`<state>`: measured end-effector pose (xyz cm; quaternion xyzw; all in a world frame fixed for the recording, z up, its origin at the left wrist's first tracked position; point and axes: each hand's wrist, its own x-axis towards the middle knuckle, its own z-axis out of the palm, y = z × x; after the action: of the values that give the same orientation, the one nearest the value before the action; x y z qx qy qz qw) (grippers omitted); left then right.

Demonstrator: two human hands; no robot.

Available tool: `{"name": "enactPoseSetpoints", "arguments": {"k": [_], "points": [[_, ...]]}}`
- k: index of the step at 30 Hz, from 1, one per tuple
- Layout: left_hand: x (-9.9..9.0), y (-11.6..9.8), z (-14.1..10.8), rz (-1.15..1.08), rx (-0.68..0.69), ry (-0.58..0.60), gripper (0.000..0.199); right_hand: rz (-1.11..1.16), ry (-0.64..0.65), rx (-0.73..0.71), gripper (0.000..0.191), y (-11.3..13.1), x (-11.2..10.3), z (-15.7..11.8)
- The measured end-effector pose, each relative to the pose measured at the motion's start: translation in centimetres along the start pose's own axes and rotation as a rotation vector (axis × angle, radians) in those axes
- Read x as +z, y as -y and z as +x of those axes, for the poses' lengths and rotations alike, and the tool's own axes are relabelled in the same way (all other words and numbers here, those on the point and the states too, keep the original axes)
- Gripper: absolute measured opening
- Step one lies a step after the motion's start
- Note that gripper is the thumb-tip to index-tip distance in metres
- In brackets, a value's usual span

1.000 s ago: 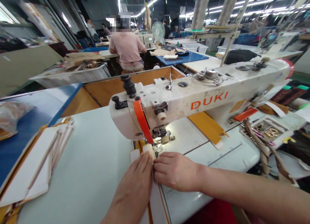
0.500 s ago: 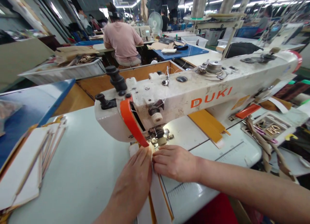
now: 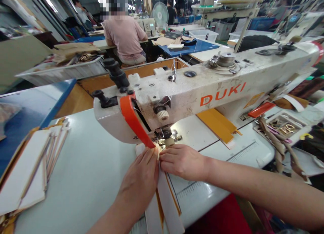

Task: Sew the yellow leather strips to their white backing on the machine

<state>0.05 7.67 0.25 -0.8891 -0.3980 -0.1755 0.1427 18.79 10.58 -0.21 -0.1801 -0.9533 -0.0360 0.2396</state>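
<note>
Two long white strips with mustard-yellow edges, a white-faced strip (image 3: 170,207) in front, run under the presser foot area of a white sewing machine (image 3: 182,89) marked DUKI. My left hand (image 3: 141,173) lies flat on this work, its fingers stretched toward the needle area beneath the orange guard (image 3: 135,122). My right hand (image 3: 181,162) has curled fingers pinching the strip's edge just right of the left fingertips. Both hands touch the work close to the presser foot (image 3: 162,144). The needle point and my left thumb are hidden.
White panels (image 3: 27,170) lie stacked at the left. Mustard pieces (image 3: 216,126) sit behind the needle area. A small tray (image 3: 286,127) of metal rings and tan straps (image 3: 278,153) are at the right. Ahead, a person (image 3: 125,38) in pink sits at another table.
The view has shifted slightly, so the machine sits a little higher and farther left in it. Both hands keep nearly the same place and pose at the strip.
</note>
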Motion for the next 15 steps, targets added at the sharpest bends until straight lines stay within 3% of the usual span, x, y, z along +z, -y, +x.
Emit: {"name": "enactPoseSetpoints", "arguments": {"k": [10,15], "points": [[1.0,0.0,-1.0,-0.037,-0.067,0.081,0.041,0.014,0.09,0.034,0.019,0.2,0.0,-0.1],[-0.4,-2.3,-3.2,0.001,-0.03,0.03,0.038,0.04,0.126,0.119,0.018,2.4,-1.6,-1.9]]}}
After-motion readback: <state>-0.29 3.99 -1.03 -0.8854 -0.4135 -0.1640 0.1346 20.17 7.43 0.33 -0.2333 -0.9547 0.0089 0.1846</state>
